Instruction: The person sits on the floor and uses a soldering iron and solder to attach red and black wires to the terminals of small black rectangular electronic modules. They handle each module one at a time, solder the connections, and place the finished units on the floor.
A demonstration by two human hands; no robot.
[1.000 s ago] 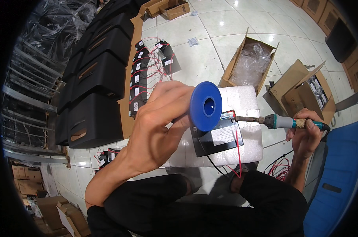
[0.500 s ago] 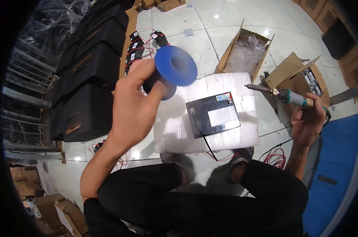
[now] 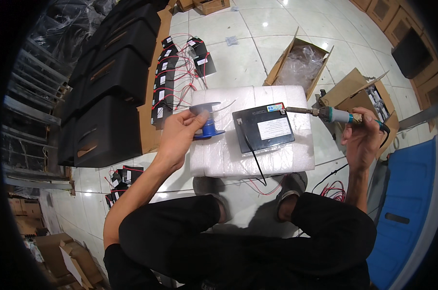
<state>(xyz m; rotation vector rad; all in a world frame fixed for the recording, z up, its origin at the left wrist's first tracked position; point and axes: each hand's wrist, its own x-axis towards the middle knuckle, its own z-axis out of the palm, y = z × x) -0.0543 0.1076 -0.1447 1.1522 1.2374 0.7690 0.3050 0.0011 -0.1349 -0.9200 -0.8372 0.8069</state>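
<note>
My left hand (image 3: 182, 133) grips a blue spool (image 3: 208, 128) with a thin strand of solder reaching out rightward. A black battery (image 3: 263, 128) lies on a white foam block (image 3: 302, 145) in front of me, with a black wire (image 3: 254, 159) running from its left terminal over the block's near edge. My right hand (image 3: 361, 137) holds a teal and grey soldering iron (image 3: 340, 116), its tip at or close to the battery's upper right terminal; whether it touches is too small to tell.
Black cases (image 3: 107, 125) stand along the left. Batteries with red wires (image 3: 164, 72) line the floor beside them; others (image 3: 124, 179) lie nearer. Open cartons (image 3: 282, 65) sit behind and right of the block. A blue plastic panel (image 3: 407, 193) is at the right, coiled wires (image 3: 332, 191) beside my knee.
The spool left the battery's top, swinging left, and now sits lower, turned upright. The iron's tip lifted away and has returned near the terminal. The red wire no longer lies over the battery.
</note>
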